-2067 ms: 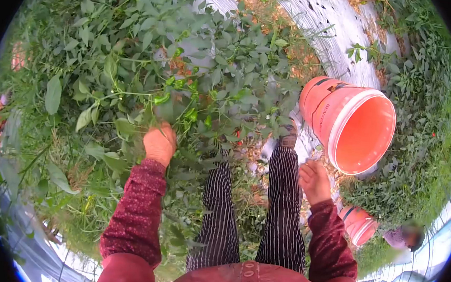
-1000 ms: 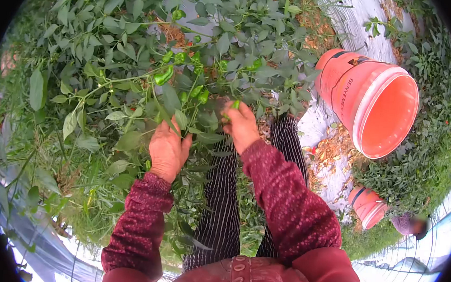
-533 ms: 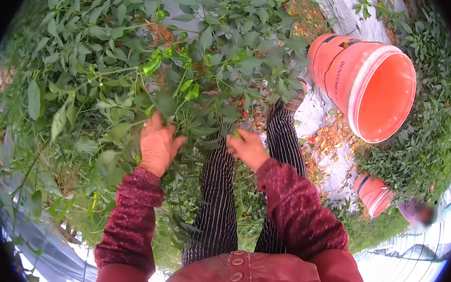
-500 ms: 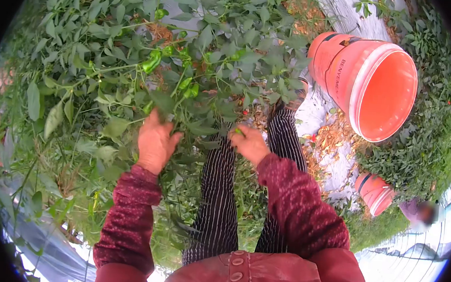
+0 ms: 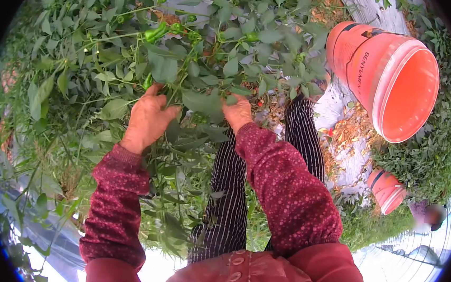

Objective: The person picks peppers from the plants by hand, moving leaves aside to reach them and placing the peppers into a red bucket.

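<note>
My left hand (image 5: 149, 118) is among the pepper plant's leaves, thumb held apart from the fingers. Its fingertips are partly covered by foliage, just below a green pepper (image 5: 147, 81). To the right, my right hand (image 5: 237, 113) reaches into the same plant with curled fingers. A broad leaf (image 5: 203, 102) hides part of the space between the hands, and whatever the right fingertips hold cannot be made out. Farther up the plant hangs a larger, bright green pepper (image 5: 156, 32), with several smaller ones around it.
A large orange bucket (image 5: 366, 64) lies tilted at the upper right, its mouth facing me. Beyond my striped trouser legs (image 5: 226, 194) stands a smaller orange bucket (image 5: 387, 192), near another person (image 5: 420, 212). Pale ground sheeting (image 5: 352, 161) carries dry leaves.
My right hand has moved left and up into the leaves, closer to my left hand. The small green thing at its fingertips is now hidden. The buckets appear farther right in view.
</note>
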A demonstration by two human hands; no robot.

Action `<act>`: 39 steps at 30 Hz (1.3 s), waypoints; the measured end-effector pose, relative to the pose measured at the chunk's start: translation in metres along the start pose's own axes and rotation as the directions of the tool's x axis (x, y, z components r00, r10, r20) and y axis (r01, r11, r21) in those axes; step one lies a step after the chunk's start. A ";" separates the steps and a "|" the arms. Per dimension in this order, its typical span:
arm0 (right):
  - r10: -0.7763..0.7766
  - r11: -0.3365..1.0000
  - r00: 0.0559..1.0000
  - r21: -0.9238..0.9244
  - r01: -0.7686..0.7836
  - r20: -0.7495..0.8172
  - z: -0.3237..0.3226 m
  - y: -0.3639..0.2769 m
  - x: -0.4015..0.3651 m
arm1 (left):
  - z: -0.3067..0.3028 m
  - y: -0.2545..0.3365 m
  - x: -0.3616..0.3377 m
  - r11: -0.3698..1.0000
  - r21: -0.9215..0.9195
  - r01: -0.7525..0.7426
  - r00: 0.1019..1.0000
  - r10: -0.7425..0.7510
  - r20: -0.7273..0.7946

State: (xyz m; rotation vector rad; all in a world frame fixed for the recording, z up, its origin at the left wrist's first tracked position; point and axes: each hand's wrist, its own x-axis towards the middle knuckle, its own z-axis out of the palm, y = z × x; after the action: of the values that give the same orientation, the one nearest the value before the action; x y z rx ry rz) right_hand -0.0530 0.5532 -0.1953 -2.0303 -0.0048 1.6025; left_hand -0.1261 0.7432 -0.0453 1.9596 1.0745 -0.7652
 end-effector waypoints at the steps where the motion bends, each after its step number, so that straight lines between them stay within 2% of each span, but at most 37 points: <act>1: -0.021 0.978 1.000 0.207 0.017 0.018 -0.004 0.004 -0.003 | 0.002 0.002 0.000 1.000 0.000 0.001 1.000 -0.001 0.000; 2: -0.044 0.914 0.998 0.405 0.027 0.033 -0.009 0.006 -0.009 | 0.003 0.004 -0.002 1.000 0.012 0.017 1.000 -0.016 -0.004; 3: -0.041 0.914 0.999 0.404 0.023 0.035 -0.019 0.000 -0.019 | 0.004 0.006 -0.003 0.999 0.023 0.033 0.999 -0.033 -0.008; 5: 0.089 0.861 0.963 0.466 -0.202 0.254 -0.048 -0.019 -0.042 | 0.005 0.005 -0.004 0.998 0.050 0.048 0.999 -0.048 0.003; 6: 0.246 0.876 0.918 0.335 -0.348 0.312 -0.064 -0.036 -0.054 | 0.006 0.004 -0.005 0.995 0.079 0.059 0.998 -0.060 0.013; 7: 0.246 0.876 0.918 0.335 -0.348 0.310 -0.073 -0.036 -0.061 | 0.008 0.000 -0.006 0.995 0.078 0.057 0.998 -0.058 0.014; 9: 0.144 0.647 0.837 0.590 -0.483 0.528 -0.087 -0.036 -0.075 | 0.011 -0.009 -0.009 0.993 0.117 0.003 0.997 0.007 -0.080; 10: 0.132 0.740 0.823 0.497 -0.453 0.553 -0.088 -0.038 -0.081 | 0.008 -0.012 -0.008 0.992 0.122 0.004 0.997 0.006 -0.083; 11: 0.129 0.737 0.821 0.500 -0.455 0.556 -0.086 -0.042 -0.087 | 0.004 -0.012 -0.006 0.999 0.037 0.022 1.000 -0.022 -0.015; 12: 0.085 0.757 0.767 0.459 -0.465 0.636 -0.084 -0.045 -0.093 | 0.001 -0.012 -0.006 0.998 -0.049 0.045 0.997 -0.042 0.060; 13: 0.042 0.781 0.705 0.417 -0.465 0.708 -0.082 -0.046 -0.098 | -0.001 -0.012 -0.005 0.998 -0.048 0.044 0.997 -0.040 0.062; 15: 0.001 0.803 0.700 0.417 -0.426 0.714 -0.079 -0.041 -0.095 | -0.006 -0.013 -0.001 0.982 -0.173 0.082 0.988 -0.057 0.142; 17: 0.165 0.758 0.803 0.447 -0.475 0.573 -0.077 -0.030 -0.083 | -0.009 -0.018 0.001 0.976 -0.203 0.081 0.988 -0.052 0.144; 18: 0.226 0.709 0.826 0.494 -0.503 0.517 -0.079 -0.028 -0.076 | -0.009 -0.023 0.001 0.967 -0.239 0.086 0.988 -0.051 0.146; 19: 0.202 0.719 0.848 0.514 -0.468 0.490 -0.078 -0.022 -0.068 | -0.008 -0.031 0.003 0.968 -0.236 0.089 0.987 -0.054 0.151; 21: 0.174 0.814 0.857 0.418 -0.402 0.484 -0.071 -0.023 -0.058 | -0.007 -0.039 0.012 0.916 -0.398 -0.046 0.989 0.098 0.110; 22: 0.175 0.810 0.856 0.423 -0.406 0.487 -0.064 -0.025 -0.052 | -0.010 -0.045 0.012 0.895 -0.434 0.109 0.977 -0.017 0.211; 23: 0.090 0.918 0.873 0.300 -0.259 0.479 -0.054 -0.027 -0.048 | -0.013 -0.042 0.013 0.896 -0.429 0.115 0.976 -0.022 0.217; 24: 0.000 0.982 0.876 0.167 -0.092 0.483 -0.045 -0.026 -0.044 | -0.016 -0.039 0.016 0.847 -0.505 0.165 0.966 -0.035 0.256; 25: -0.002 0.981 0.876 0.169 -0.091 0.482 -0.031 -0.022 -0.041 | -0.018 -0.034 0.020 0.789 -0.577 0.209 0.956 -0.040 0.292; 26: -0.196 0.980 0.881 0.079 0.180 0.430 -0.013 -0.008 -0.036 | -0.020 -0.022 0.020 0.758 -0.635 0.149 0.970 0.013 0.243; 27: -0.386 0.902 0.832 -0.026 0.431 0.398 -0.004 -0.013 -0.038 | -0.024 -0.022 0.021 0.760 -0.632 0.150 0.970 0.012 0.244; 29: -0.374 0.915 0.840 0.012 0.402 0.392 0.000 -0.024 -0.048 | -0.027 -0.024 0.023 0.758 -0.609 0.233 0.936 -0.005 0.351; 31: -0.254 0.814 0.871 -0.393 0.428 0.421 0.007 -0.038 -0.055 | -0.026 -0.018 0.021 0.744 -0.618 0.254 0.940 -0.038 0.340; 32: -0.239 0.842 0.818 -0.308 0.442 0.522 0.006 -0.040 -0.050 | -0.027 -0.016 0.020 0.727 -0.629 0.275 0.943 -0.076 0.324; 36: -0.163 0.889 0.871 -0.314 0.333 0.463 0.006 -0.049 -0.057 | -0.023 -0.023 0.021 0.802 -0.564 0.195 0.955 -0.024 0.296; 38: 0.101 0.828 0.783 -0.488 0.276 0.614 -0.009 -0.070 -0.061 | -0.021 -0.020 0.020 0.817 -0.555 0.154 0.969 -0.015 0.248; 39: 0.102 0.825 0.788 -0.494 0.274 0.607 0.000 -0.055 -0.061 | -0.019 -0.018 0.020 0.815 -0.560 0.147 0.969 -0.006 0.246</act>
State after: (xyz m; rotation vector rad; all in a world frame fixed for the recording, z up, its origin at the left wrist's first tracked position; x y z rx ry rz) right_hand -0.0525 0.5803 -0.1178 -1.7221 -0.9111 2.3248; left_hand -0.1303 0.7737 -0.0566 1.2814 1.0878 -0.5998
